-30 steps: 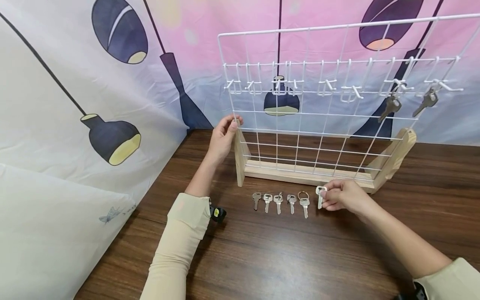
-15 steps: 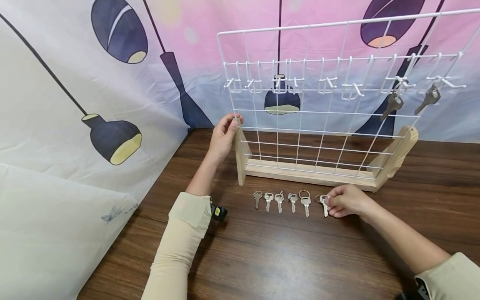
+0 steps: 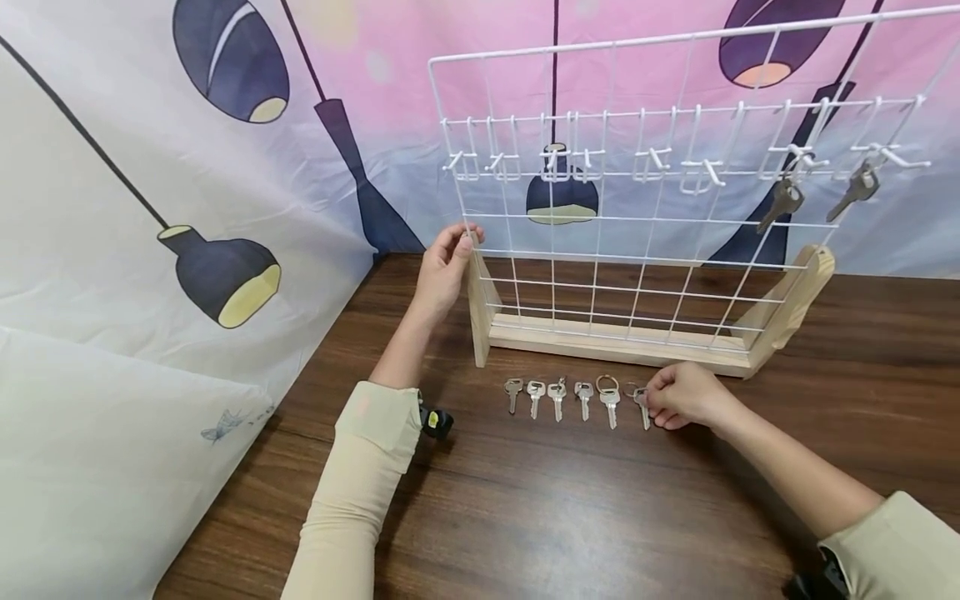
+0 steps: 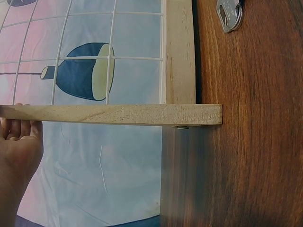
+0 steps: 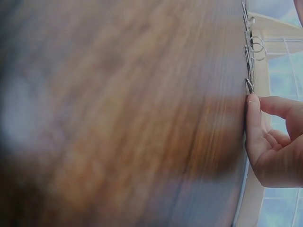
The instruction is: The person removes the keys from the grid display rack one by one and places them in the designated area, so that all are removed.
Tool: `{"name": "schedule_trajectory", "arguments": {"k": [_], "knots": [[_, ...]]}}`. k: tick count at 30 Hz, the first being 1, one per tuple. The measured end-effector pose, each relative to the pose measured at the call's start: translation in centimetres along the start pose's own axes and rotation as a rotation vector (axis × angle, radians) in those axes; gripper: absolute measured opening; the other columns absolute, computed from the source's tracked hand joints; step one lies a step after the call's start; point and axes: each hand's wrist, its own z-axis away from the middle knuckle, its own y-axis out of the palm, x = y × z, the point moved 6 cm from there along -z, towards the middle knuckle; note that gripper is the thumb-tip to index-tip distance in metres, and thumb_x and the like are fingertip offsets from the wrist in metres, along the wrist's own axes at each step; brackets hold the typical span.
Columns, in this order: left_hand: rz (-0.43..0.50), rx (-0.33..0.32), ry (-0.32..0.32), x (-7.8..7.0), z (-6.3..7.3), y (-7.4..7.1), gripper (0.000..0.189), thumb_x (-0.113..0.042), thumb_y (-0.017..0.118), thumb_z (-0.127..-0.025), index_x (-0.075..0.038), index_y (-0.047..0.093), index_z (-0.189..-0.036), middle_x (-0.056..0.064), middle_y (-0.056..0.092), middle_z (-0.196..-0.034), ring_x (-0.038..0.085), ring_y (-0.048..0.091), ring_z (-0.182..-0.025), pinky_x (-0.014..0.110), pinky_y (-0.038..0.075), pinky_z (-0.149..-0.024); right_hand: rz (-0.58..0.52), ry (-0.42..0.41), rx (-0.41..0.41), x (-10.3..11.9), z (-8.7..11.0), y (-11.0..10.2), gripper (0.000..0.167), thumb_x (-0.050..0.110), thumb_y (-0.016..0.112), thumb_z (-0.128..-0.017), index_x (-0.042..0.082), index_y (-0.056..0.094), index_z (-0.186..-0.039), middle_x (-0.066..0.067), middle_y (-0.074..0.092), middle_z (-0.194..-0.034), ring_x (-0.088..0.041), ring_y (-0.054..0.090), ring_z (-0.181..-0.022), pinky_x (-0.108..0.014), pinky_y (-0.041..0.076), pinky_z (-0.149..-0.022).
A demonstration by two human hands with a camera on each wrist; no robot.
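Observation:
At the right end of a row of keys on the table, my right hand (image 3: 690,396) pinches a silver key (image 3: 642,410) by its side, with a ring at its head. In the right wrist view, thumb and forefinger meet on that key (image 5: 249,86) low over the wood. My left hand (image 3: 442,271) grips the top of the wooden left post (image 3: 479,321) of a white wire grid rack (image 3: 592,254). The left wrist view shows fingers wrapped round the post (image 4: 118,114). Other silver keys (image 3: 557,400) lie in line to the left, bows toward the rack.
White hooks (image 3: 651,162) line the grid's upper part. Two keys hang at the right, one key (image 3: 783,202) beside another key (image 3: 855,190). The rack's wooden base (image 3: 600,337) stands just behind the row on the dark table (image 3: 540,517). A printed cloth (image 3: 360,50) hangs behind.
My right hand has lowered its key from nearer the rack's base to the end of the row, then shifted slightly left with it. My left hand keeps hold of the post.

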Motion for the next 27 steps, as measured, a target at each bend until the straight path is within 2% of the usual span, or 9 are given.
{"name": "schedule_trajectory", "arguments": {"k": [7,15,22,24,27], "knots": [[0.007,-0.008,0.002,-0.2,0.2,-0.2,0.026,0.001,0.042,-0.097,0.015,0.045,-0.118,0.036,0.049,-0.118,0.028,0.052,-0.111,0.031,0.039,-0.097,0.014,-0.005,-0.046,0.3,0.0,0.1,0.010,0.000,0.063,-0.079,-0.007,0.056,-0.079,-0.005,0.060,-0.059,-0.012,0.060,-0.050,-0.029,0.053,-0.048],[0.003,0.003,0.029,-0.2,-0.2,0.0,0.025,0.002,0.042,-0.096,0.015,0.046,-0.117,0.035,0.050,-0.116,0.019,0.054,-0.106,0.031,0.039,-0.096,0.047,0.002,-0.085,0.6,0.1,-0.1,0.015,-0.001,0.064,-0.077,-0.009,0.053,-0.084,-0.006,0.061,-0.059,-0.013,0.060,-0.049,-0.029,0.053,-0.048],[0.006,0.003,0.035,-0.2,-0.3,0.1,0.024,0.003,0.042,-0.096,0.016,0.046,-0.116,0.035,0.050,-0.115,0.021,0.054,-0.106,0.031,0.039,-0.097,0.063,0.006,-0.051,0.6,0.2,-0.5,0.019,0.005,0.066,-0.079,-0.007,0.053,-0.087,-0.005,0.062,-0.062,-0.014,0.060,-0.052,-0.031,0.054,-0.050],[0.004,0.003,0.032,-0.1,-0.3,0.0,0.024,0.002,0.042,-0.096,0.016,0.046,-0.116,0.034,0.051,-0.115,0.021,0.054,-0.106,0.031,0.039,-0.096,0.090,-0.014,-0.042,1.0,0.5,-1.1,0.019,0.010,0.065,-0.081,-0.005,0.055,-0.088,-0.006,0.063,-0.066,-0.015,0.061,-0.055,-0.031,0.054,-0.051],[0.008,0.005,0.029,-0.2,-0.3,0.0,0.025,0.002,0.042,-0.096,0.016,0.046,-0.117,0.035,0.051,-0.116,0.023,0.054,-0.107,0.030,0.039,-0.097,0.147,-0.103,-0.075,2.6,1.5,-2.6,0.022,0.015,0.063,-0.086,-0.005,0.058,-0.093,-0.009,0.066,-0.074,-0.018,0.062,-0.059,-0.032,0.054,-0.054]]}}
